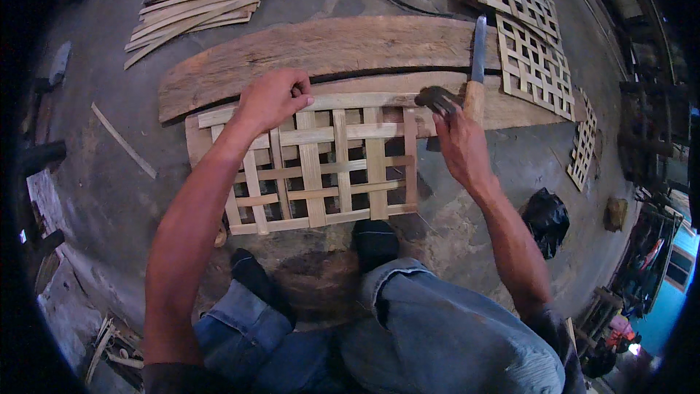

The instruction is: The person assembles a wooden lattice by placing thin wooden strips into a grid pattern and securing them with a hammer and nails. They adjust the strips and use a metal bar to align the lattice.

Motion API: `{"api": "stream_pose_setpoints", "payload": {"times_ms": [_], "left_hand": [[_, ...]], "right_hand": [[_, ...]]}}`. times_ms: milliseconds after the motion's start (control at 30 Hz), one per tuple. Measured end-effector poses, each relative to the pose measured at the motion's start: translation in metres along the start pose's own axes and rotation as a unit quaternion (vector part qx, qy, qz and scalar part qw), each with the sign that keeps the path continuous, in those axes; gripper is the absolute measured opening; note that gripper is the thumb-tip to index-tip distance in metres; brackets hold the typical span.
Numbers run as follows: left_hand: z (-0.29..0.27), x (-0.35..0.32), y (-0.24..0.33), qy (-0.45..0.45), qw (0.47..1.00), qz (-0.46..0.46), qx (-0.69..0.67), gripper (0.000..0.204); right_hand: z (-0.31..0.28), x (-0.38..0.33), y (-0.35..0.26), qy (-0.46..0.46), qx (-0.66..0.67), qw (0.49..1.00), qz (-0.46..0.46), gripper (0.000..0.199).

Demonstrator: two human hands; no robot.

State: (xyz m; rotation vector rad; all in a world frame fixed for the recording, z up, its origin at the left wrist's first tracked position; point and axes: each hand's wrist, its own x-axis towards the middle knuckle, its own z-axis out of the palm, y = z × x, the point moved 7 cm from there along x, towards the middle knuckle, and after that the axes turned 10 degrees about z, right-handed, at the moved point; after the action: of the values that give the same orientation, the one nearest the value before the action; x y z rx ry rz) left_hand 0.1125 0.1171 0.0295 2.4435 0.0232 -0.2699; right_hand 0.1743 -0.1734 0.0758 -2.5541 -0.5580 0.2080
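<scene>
Left grip at lattice, right grip by knife

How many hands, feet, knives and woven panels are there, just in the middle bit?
Hands: 2 (left hand, right hand)
Feet: 2 (left foot, right foot)
Knife: 1
Woven panel: 1
Total: 6

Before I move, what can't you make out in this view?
All in the head view:
- Beneath the left hand: it hides whatever it may pinch.
- Dark tool: its grip is covered by the right hand.
- Knife: handle end, behind that same hand.
- Black bag: opaque, contents hidden.
- Right-rim clutter: dark, blurred.
</scene>
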Motion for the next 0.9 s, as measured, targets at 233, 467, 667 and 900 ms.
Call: {"api": "stream_pose_setpoints", "payload": {"times_ms": [233, 467, 667, 900], "left_hand": [[0.002, 0.002, -0.001, -0.008, 1.0, 0.011, 0.01, 0.02], [0.001, 0.004, -0.004, 0.004, 0.999, 0.04, -0.006, 0.02], [0.003, 0.001, -0.013, 0.009, 0.999, 0.033, -0.003, 0.019], [0.007, 0.003, -0.013, 0.013, 0.999, 0.022, -0.03, 0.018]], "right_hand": [[0.014, 0.014, 0.008, -0.068, -0.064, 0.995, 0.043, 0.022], [0.012, 0.017, 0.001, -0.067, -0.109, 0.991, 0.039, 0.024], [0.031, 0.014, -0.049, -0.122, -0.048, 0.991, -0.031, 0.026], [0.054, 0.032, -0.099, -0.154, -0.039, 0.98, -0.117, 0.022]]}}
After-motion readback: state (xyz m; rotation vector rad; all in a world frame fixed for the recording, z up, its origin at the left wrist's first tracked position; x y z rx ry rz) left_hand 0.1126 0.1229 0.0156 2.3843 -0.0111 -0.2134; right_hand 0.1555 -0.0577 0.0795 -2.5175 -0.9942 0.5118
